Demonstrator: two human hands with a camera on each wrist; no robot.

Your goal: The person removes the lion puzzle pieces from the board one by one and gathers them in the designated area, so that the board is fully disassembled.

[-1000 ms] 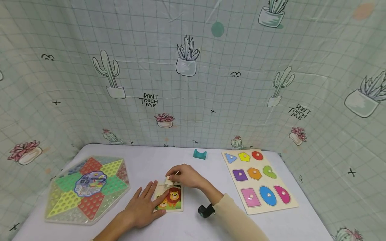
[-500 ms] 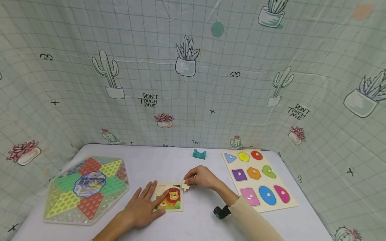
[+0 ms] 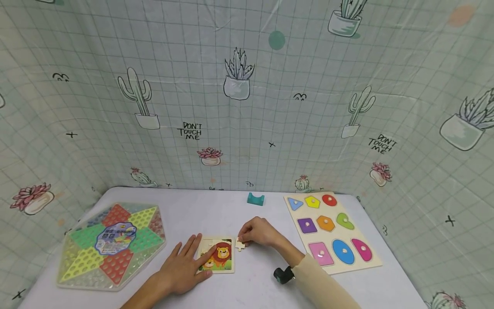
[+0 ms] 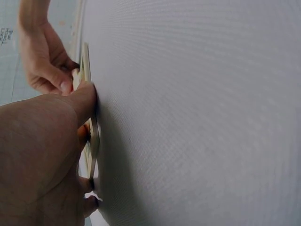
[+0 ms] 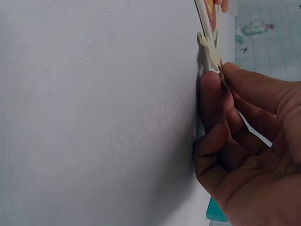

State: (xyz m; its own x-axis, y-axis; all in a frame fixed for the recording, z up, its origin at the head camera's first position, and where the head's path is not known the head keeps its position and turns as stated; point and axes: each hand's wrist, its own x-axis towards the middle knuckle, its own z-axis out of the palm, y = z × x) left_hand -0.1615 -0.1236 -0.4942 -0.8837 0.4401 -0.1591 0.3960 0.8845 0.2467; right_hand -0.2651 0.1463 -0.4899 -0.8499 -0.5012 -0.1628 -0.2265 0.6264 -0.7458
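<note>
A small wooden jigsaw puzzle (image 3: pixel 227 265) with a lion picture lies in the middle of the table. My left hand (image 3: pixel 184 268) rests on it from the left with straight, spread fingers, its index finger across the picture and its thumb at the near edge. In the left wrist view, the puzzle board (image 4: pixel 95 136) shows edge-on beyond the left thumb. My right hand (image 3: pixel 259 231) pinches a pale puzzle piece (image 3: pixel 240 245) between thumb and fingers, just right of the board. The right wrist view shows the piece (image 5: pixel 212 52) low over the table, beside the board's edge.
On the left lies a hexagonal Chinese checkers set (image 3: pixel 112 244). A board of knobbed coloured shapes (image 3: pixel 314 236) lies on the right. A teal notched block (image 3: pixel 255 199) sits at the back. A small black device (image 3: pixel 283 275) is by the right sleeve.
My right hand has carried the puzzle piece from above the board's upper part to its right side, then slightly lower and nearer me. My left hand has stayed on the board.
</note>
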